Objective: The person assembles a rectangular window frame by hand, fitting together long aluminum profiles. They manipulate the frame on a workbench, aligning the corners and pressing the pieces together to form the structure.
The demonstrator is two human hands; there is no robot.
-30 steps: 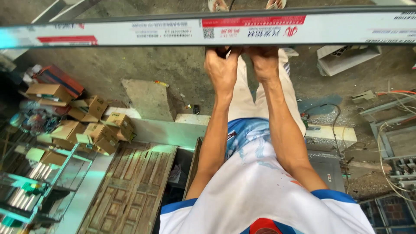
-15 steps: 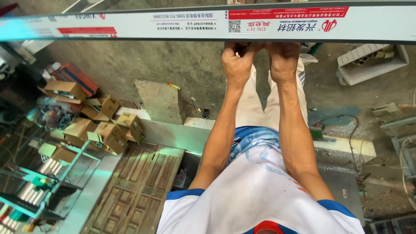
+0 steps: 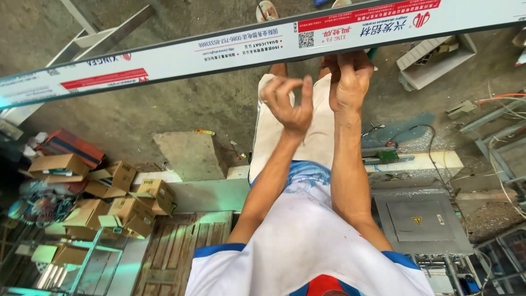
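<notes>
Right hand [image 3: 350, 77] gripped the bar [image 3: 219, 55] at 12 o'clock; left hand [image 3: 287, 104], half-curled and empty, hung just below it; boxes [image 3: 109, 197] at 8 o'clock

White blue-trimmed shirt [image 3: 307, 246], pale shorts [image 3: 298, 137], sandals [image 3: 267, 9].

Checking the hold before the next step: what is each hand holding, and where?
Right hand grips the long white bar's lower edge near the red label. Left hand holds nothing.

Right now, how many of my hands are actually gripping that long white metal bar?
1: the right hand grips the long white metal bar; the left hand hangs just below it, fingers curled, not touching.
</notes>
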